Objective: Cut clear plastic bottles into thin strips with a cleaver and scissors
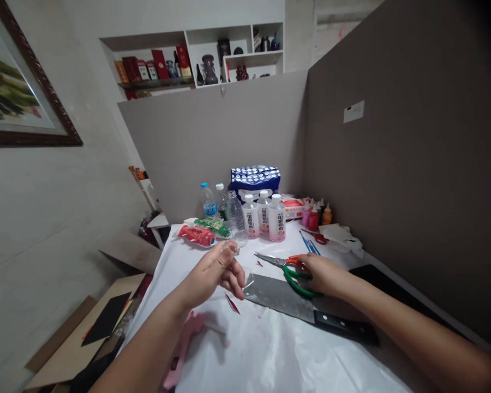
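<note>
My left hand [219, 270] is closed on a clear plastic piece [249, 281]. Its transparent edges show above the thumb and beside the fingers, but its full shape is hard to make out. At the right, my right hand [321, 273] has its fingers at the handles of a pair of scissors [298, 275], one handle orange and one green. The scissors' blades are slightly parted and point left. Beneath them lies a cleaver [280, 297] with a black handle pointing right. A pink glue gun [184, 349] rests under my left forearm, partly hidden by it.
Several bottles [277, 218] stand at the back before a blue-and-white package [255, 180]. Red [196, 236] and green wrapped packs lie left of them. Paint bottles [313, 218], brushes [310, 243] and a crumpled white bag [339, 237] are at right. Grey partitions [213, 136] border the table.
</note>
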{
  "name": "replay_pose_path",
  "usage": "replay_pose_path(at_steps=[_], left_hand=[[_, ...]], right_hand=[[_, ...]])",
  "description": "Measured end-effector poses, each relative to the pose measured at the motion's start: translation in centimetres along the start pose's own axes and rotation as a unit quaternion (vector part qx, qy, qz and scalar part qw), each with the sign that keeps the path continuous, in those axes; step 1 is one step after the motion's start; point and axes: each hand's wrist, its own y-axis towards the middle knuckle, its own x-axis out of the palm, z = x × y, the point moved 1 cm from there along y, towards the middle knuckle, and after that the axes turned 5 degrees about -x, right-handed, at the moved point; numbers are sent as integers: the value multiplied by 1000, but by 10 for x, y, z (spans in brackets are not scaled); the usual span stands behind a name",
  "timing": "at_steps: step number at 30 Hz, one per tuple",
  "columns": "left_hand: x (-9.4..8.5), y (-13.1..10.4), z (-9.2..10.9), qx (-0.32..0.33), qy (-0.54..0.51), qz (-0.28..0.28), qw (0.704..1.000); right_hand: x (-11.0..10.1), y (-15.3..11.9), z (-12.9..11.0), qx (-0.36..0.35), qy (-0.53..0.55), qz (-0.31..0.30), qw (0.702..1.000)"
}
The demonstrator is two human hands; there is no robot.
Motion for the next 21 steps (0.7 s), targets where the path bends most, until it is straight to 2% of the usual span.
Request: replay_pose_path(at_steps=[2, 5, 9, 11, 13, 14, 18, 21], left_hand=[[-2, 0, -1, 14, -13, 8, 1000], [3, 0, -2, 34, -31, -14, 999], [18, 3, -13, 28, -34, -67, 997], [29, 6, -20, 7, -23, -97, 995], [39, 6, -26, -21, 8, -123, 992], [43, 6, -28, -34, 31, -128, 991], [52, 3, -27, -47, 145, -130, 980], [53, 3, -22, -28, 229, -100, 968]], right_hand=[[-12, -1, -2, 14, 10, 43, 999], [-37, -8, -11, 38, 41, 105, 993], [-54, -25, -53, 7, 152, 120, 981], [-49, -30, -80, -10, 358, 119, 926], [-39, -32, -100, -25, 478, 118, 870], [-33, -32, -106, -33, 510, 118, 852], [-14, -32, -108, -67, 550, 101, 827], [-12, -34, -103, -77, 562, 86, 819]])
